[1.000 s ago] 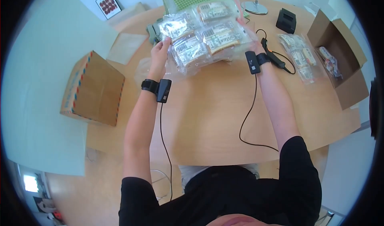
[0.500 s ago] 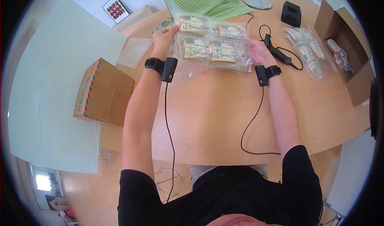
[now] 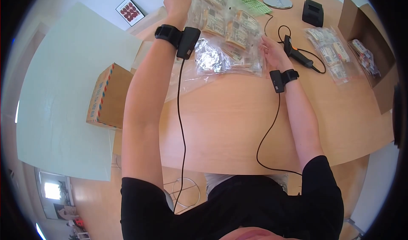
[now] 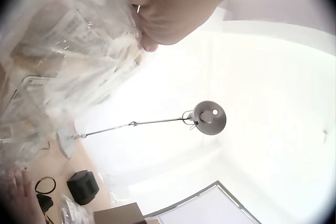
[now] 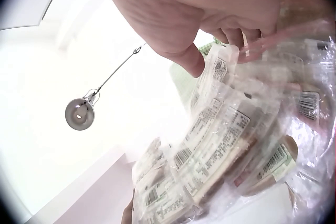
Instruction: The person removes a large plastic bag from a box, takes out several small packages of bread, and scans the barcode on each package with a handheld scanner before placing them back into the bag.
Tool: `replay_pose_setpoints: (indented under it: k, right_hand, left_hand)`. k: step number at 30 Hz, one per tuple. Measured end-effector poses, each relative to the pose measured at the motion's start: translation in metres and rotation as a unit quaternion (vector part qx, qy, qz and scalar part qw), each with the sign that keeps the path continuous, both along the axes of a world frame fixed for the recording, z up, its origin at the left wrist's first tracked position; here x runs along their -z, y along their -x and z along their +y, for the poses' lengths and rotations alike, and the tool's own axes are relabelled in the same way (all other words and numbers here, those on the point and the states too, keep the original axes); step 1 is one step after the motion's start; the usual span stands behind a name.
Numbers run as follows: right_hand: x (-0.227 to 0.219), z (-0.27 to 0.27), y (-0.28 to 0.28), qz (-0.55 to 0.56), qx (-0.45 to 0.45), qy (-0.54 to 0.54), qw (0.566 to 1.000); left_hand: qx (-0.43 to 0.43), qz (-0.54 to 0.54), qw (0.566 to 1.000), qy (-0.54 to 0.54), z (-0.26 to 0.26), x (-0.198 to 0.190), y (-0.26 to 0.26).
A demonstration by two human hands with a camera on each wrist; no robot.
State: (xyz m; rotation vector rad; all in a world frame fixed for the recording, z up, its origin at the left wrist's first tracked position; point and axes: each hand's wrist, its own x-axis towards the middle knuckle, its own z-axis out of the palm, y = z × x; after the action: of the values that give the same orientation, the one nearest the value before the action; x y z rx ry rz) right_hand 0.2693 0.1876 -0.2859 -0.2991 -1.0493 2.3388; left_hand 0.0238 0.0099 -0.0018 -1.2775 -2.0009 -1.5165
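Note:
My left hand [image 3: 178, 4] is raised at the top of the head view. It pinches the far left corner of a clear plastic bag [image 3: 231, 23], which holds several flat tan packs with printed labels and barcodes. The bag slants down to the right over another shiny clear bag [image 3: 208, 59] of similar packs on the table. My right hand [image 3: 275, 53] is at the bags' right edge, its fingers loosely extended. In the right wrist view, its thumb [image 5: 193, 64] comes right beside a labelled pack [image 5: 212, 145], with the other fingers by the bag's pink edge [image 5: 257, 48].
On the right are a black handheld scanner [image 3: 297, 55] with a cable, a black cradle [image 3: 313, 13], another bag of packs [image 3: 327, 55] and an open carton [image 3: 384, 80] with a packet inside. A cardboard box [image 3: 108, 97] stands left. Behind lie green checked cloth [image 3: 250, 0] and a lamp base [image 3: 277, 2].
My left hand has moved up and away, lifting the upper bag's left side off the shiny bag beneath. The bag now slants, where it was held level. My right hand has barely moved.

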Motion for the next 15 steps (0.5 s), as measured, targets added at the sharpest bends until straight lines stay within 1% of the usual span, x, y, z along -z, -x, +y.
replay_pose_setpoints:
  k: [3, 5, 6, 8, 9, 12, 15]
  right_hand:
    - [-0.008, -0.011, 0.000, -0.028, 0.042, -0.006, 0.999]
    - [-0.019, -0.020, -0.003, -0.038, 0.053, 0.001, 0.998]
    - [-0.024, -0.026, -0.005, -0.044, 0.058, 0.006, 0.997]
    - [-0.025, -0.032, -0.007, -0.017, 0.055, -0.011, 0.998]
    - [-0.027, -0.034, -0.008, -0.003, 0.053, -0.021, 0.998]
    - [-0.014, -0.028, -0.001, -0.009, 0.056, -0.023, 0.998]
    - [-0.020, -0.036, -0.003, -0.012, 0.079, -0.012, 0.997]
  left_hand:
    - [-0.008, 0.033, 0.999, -0.005, 0.002, -0.012, -0.014]
    - [-0.015, 0.065, 0.998, 0.003, 0.002, -0.017, -0.023]
    - [0.001, 0.045, 0.999, 0.003, 0.003, -0.020, -0.025]
    - [0.031, 0.004, 1.000, 0.002, 0.006, -0.025, -0.025]
    - [0.034, -0.005, 0.999, 0.001, 0.007, -0.027, -0.024]
    - [0.040, -0.022, 0.999, -0.004, 0.006, -0.038, -0.028]
    - [0.042, -0.026, 0.999, -0.006, 0.003, -0.051, -0.025]
